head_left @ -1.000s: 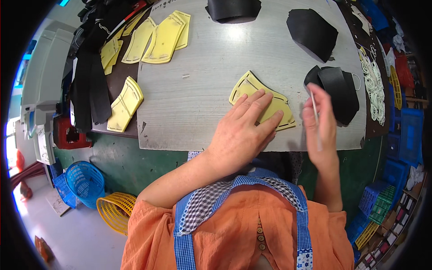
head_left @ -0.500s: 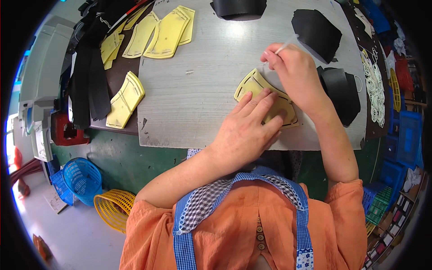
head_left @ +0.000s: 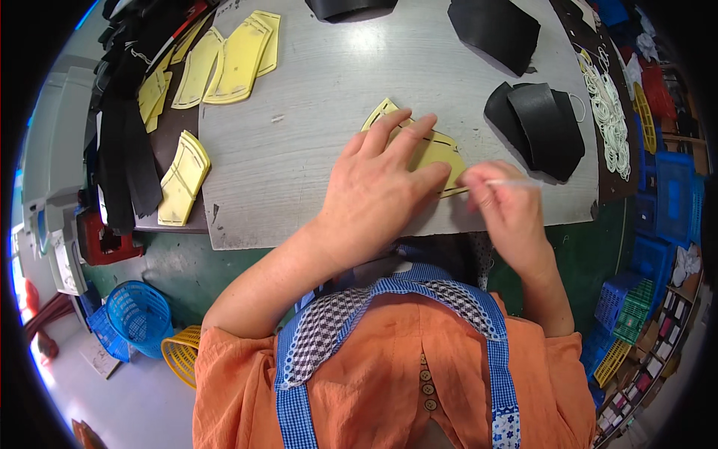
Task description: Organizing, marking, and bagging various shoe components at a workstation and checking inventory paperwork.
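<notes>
My left hand point(head_left: 374, 179) lies with spread fingers on a curved yellow template point(head_left: 435, 156), pressing it to the grey board point(head_left: 299, 165). Dark slots and pencil-like lines run along the template's edges. Beside its lower right corner, my right hand point(head_left: 512, 217) pinches a slim whitish pen point(head_left: 517, 182), slightly blurred, its tip hidden by the fingers. Whether anything lies under the template cannot be seen. To the right are stacked black leather-like pieces point(head_left: 550, 123), with another black piece point(head_left: 495, 34) farther back.
More yellow templates point(head_left: 238, 60) lie at the far left of the board, and a small stack point(head_left: 184, 178) sits by its left edge. Black strips point(head_left: 131, 150) hang there. White cord point(head_left: 609, 120) is bundled at right. Blue point(head_left: 138, 314) and yellow baskets point(head_left: 179, 355) stand lower left.
My right hand with the pen has moved from above the template's upper edge down to its lower right corner. My left hand has shifted its fingers on the template. The whole view has shifted slightly.
</notes>
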`<state>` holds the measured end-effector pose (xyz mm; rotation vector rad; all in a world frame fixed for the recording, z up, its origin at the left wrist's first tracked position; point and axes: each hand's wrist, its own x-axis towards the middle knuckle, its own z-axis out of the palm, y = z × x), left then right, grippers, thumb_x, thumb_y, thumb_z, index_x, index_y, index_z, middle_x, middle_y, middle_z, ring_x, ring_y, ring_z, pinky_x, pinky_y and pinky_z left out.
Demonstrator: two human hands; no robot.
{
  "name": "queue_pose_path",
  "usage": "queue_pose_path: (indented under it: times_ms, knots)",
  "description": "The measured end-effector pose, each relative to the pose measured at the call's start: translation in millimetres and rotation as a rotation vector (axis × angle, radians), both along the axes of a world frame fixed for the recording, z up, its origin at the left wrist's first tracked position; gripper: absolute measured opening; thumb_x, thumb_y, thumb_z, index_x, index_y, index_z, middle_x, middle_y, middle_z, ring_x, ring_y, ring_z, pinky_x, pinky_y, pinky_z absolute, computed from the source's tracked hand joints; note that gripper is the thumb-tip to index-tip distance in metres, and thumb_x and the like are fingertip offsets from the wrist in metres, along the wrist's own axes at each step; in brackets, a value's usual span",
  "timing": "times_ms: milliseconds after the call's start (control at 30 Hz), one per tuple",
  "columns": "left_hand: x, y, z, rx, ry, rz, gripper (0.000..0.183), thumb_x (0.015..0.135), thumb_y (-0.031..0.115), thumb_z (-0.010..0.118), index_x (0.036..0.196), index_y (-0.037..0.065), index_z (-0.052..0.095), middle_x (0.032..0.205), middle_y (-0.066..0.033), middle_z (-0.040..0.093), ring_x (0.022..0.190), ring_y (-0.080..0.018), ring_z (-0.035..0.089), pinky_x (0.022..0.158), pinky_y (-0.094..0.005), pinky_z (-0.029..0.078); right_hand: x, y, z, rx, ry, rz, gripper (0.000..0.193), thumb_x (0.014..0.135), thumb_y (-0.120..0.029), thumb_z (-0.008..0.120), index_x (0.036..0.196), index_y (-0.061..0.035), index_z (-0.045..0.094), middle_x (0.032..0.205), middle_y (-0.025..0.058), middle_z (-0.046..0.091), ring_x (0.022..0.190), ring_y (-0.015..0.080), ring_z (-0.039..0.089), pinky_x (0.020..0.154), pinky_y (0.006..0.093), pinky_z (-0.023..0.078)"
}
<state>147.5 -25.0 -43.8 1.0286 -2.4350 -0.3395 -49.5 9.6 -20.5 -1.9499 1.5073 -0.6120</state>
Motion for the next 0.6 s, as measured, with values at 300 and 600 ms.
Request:
queue_pose_path:
  times_ms: [300,600]
  knots:
    - [-2.7,-75.5,9.0,0.057,0.042,-0.11,0.075,0.063,0.024,0.083,0.127,0.009,0.046,0.121,-0.0141,0.05,0.111,-0.0338,0.049,0.102,-0.0442,0.035,-15.8,3.0,-34.5,-0.283,-0.22,-0.325,0.017,0.083,-0.008,0.068,0.095,0.0,0.059,0.083,0.0096,0.061,0.072,0.0169,0.059,0.065,0.0295,0.047]
    - [50.2,-47.6,8.3,0.085,-0.214,-0.033,0.071,0.076,0.037,0.07,0.137,0.01,0.044,0.137,-0.0155,0.04,0.133,-0.0352,0.033,0.113,-0.0525,0.02,-106.3,30.2,-9.1,-0.295,-0.148,-0.677,0.017,0.092,-0.015,0.06,0.096,0.0016,0.063,0.076,-0.0018,0.055,0.069,0.0066,0.05,0.063,0.0219,0.041]
